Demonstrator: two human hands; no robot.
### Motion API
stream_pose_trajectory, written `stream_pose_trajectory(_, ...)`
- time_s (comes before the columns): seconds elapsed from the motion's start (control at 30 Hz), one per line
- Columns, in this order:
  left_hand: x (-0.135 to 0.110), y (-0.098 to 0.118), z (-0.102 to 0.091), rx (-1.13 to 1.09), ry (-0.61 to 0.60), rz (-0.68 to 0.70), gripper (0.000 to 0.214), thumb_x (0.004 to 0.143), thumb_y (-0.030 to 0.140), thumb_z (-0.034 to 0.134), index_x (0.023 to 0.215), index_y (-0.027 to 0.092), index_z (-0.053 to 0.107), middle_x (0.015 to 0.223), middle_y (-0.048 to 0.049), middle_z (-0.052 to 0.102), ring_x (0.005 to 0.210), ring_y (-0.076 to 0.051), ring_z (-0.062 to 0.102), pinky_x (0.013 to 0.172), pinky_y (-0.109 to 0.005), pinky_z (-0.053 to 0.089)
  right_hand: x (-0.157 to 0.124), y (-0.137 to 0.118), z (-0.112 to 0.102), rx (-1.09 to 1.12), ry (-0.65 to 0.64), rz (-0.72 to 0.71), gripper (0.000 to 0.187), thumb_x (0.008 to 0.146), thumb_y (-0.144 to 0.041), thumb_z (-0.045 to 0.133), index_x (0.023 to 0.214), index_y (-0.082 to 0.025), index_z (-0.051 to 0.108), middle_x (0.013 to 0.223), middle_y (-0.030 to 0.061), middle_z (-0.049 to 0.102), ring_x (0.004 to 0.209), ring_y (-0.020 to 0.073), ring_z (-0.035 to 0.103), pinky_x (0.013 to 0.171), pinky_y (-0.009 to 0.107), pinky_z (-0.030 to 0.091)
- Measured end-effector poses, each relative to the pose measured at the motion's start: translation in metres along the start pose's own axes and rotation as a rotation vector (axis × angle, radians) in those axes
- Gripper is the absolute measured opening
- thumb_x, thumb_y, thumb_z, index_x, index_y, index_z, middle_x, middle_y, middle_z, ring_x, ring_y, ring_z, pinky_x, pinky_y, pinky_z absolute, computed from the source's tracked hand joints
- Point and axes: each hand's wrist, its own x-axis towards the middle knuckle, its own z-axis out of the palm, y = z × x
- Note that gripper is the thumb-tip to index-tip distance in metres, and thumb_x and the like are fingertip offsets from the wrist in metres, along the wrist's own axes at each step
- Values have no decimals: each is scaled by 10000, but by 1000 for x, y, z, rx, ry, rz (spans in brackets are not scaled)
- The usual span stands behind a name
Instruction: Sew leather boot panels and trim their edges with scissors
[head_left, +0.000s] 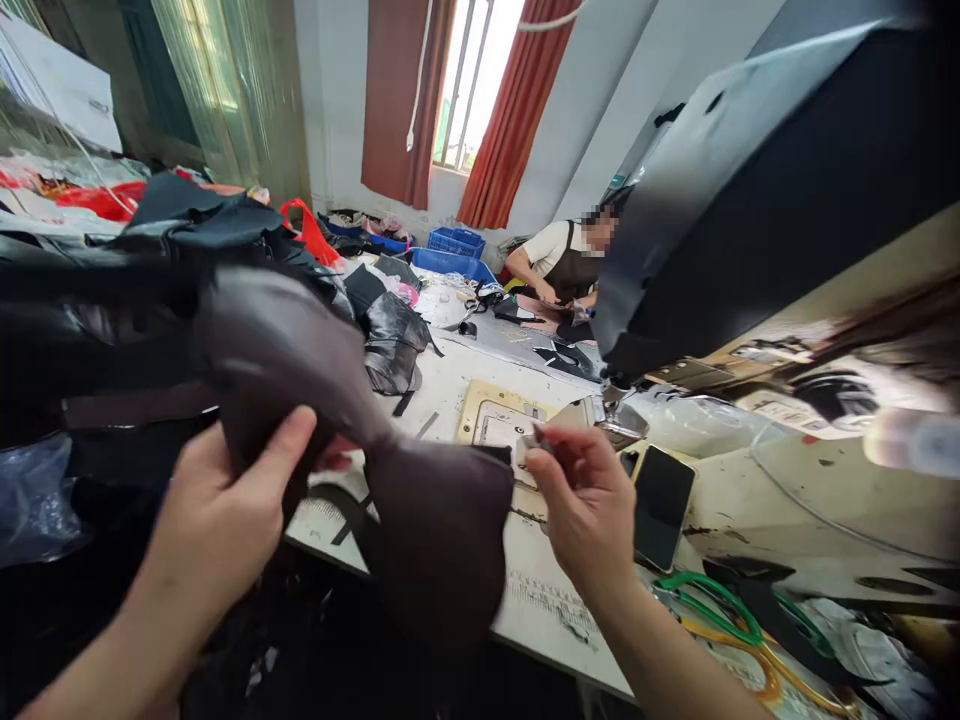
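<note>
While the left hand (225, 515) clamps the dark brown piece (442, 540) between thumb and fingers left of centre, the right hand (589, 505), just right of centre, pinches what looks like a small dark scrap (538, 437), too indistinct to name. The brown piece spans the middle of the frame, its lower lobe hanging across the near edge of the white table (555, 610). Since only the left hand clearly grips it, that loose lobe could swing, fold or crease against the edge; a swing to the right might also nudge the phone (664, 505). Counted, I find one brown piece, one phone at right, one sewing machine (757, 200) at upper right, two reddish curtains (405, 110) at top centre, and one co-worker (570, 262) beyond the table.
</note>
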Motion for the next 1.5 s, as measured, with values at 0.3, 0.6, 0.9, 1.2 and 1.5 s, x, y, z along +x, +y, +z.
stream_pose_trajectory(0.3, -35, -61, 48, 1239, -939, 1306, 209, 726, 8, 495, 765, 185, 601, 717, -40, 626, 623, -190, 579, 616, -298, 436, -46, -38, -64, 110, 275, -207, 207, 880, -214, 664, 1072, -266, 610, 890, 34, 565, 786, 166, 528, 636, 286, 448)
stream_pose_trajectory(0.6, -49, -180, -17, 1055, -802, 1249, 384, 845, 153, 542, 1223, 203, 591, 1249, -62, 661, 1216, -263, 530, 1102, -462, 302, -69, 17, -8, -25, -758, -45, 173, 924, -315, 631, 1035, -182, 635, 896, 35, 660, 782, 136, 615, 702, 236, 482)
stream_pose_trajectory(0.9, -23, -167, -23, 918, -764, 1059, 451, 970, 256, 461, 1412, 165, 444, 1443, -126, 495, 1172, -240, 533, 978, -379, 490, -60, 84, 7, -339, -804, -60, 171, 774, -280, 791, 868, -190, 679, 837, 10, 641, 796, 156, 598, 713, 266, 428)
stream_pose_trajectory(1.2, -21, -170, -11, 999, -690, 1131, 319, 899, 199, 598, 1210, 126, 613, 1351, -136, 566, 995, -247, 524, 860, -419, 529, -59, 77, 11, -411, -837, -82, 153, 766, -260, 784, 860, -182, 692, 832, 11, 631, 750, 152, 589, 658, 273, 394)
stream_pose_trajectory(1.5, -21, -172, -13, 956, -705, 1086, 328, 894, 174, 603, 1211, 93, 585, 1339, -149, 563, 1038, -251, 505, 876, -416, 507, -56, 76, 10, -386, -877, -73, 129, 799, -269, 744, 871, -178, 688, 837, 20, 621, 740, 146, 591, 653, 250, 428)
